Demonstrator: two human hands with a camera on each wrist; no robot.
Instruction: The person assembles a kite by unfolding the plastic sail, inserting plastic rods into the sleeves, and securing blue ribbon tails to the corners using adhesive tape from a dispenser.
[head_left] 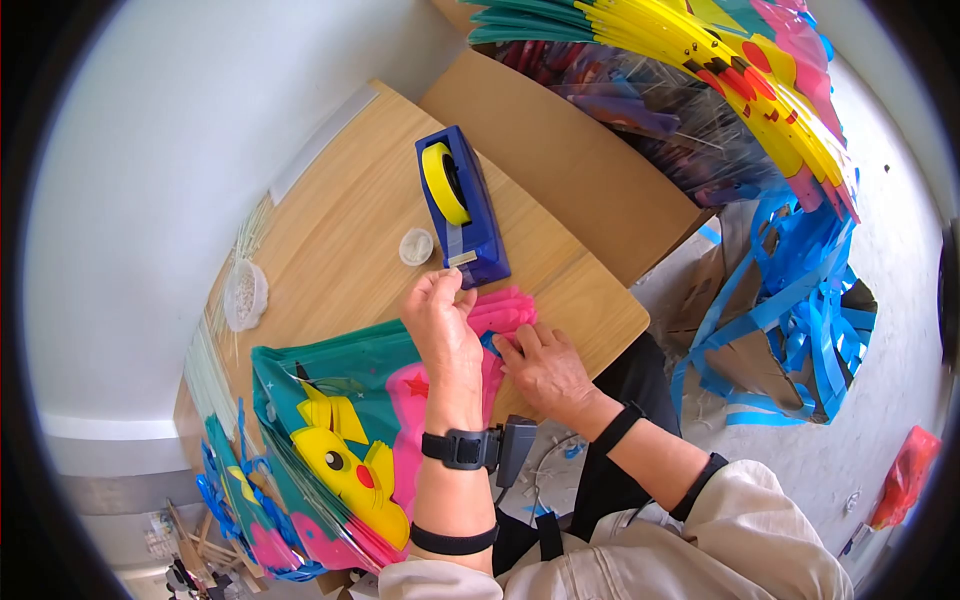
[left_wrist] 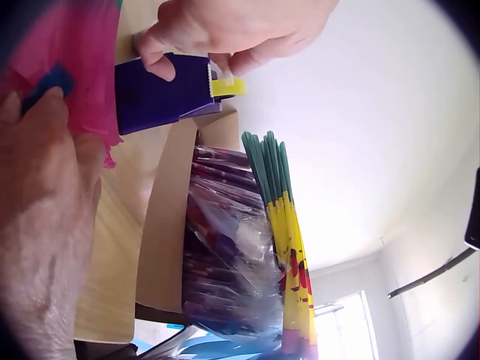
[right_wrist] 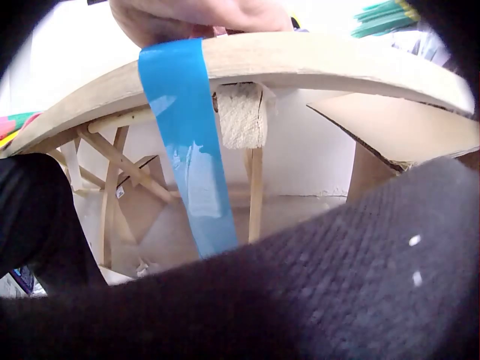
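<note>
On the wooden table a blue tape dispenser (head_left: 484, 215) carries a yellow-cored roll of clear tape (head_left: 443, 183). My left hand (head_left: 440, 320) is at the dispenser's cutting end, its thumb and fingertips pinching the end of the tape. A Pikachu-printed plastic bag (head_left: 345, 450), green, yellow and pink, lies in a stack at the table's near side. With its fingers bent over the pink edge, my right hand (head_left: 552, 375) pinches a blue plastic strip (left_wrist: 54, 81) against it. In the right wrist view a blue strip (right_wrist: 184, 135) hangs over the table edge below this hand.
A small white cup (head_left: 416, 247) stands beside the dispenser, and a white bowl (head_left: 246, 295) farther left. Thin white sticks lie along the wall. A cardboard box (head_left: 570, 150) of wrapped packs stands past the table, with more printed bags (head_left: 740, 75) on top. Blue strips (head_left: 800, 290) fill another box.
</note>
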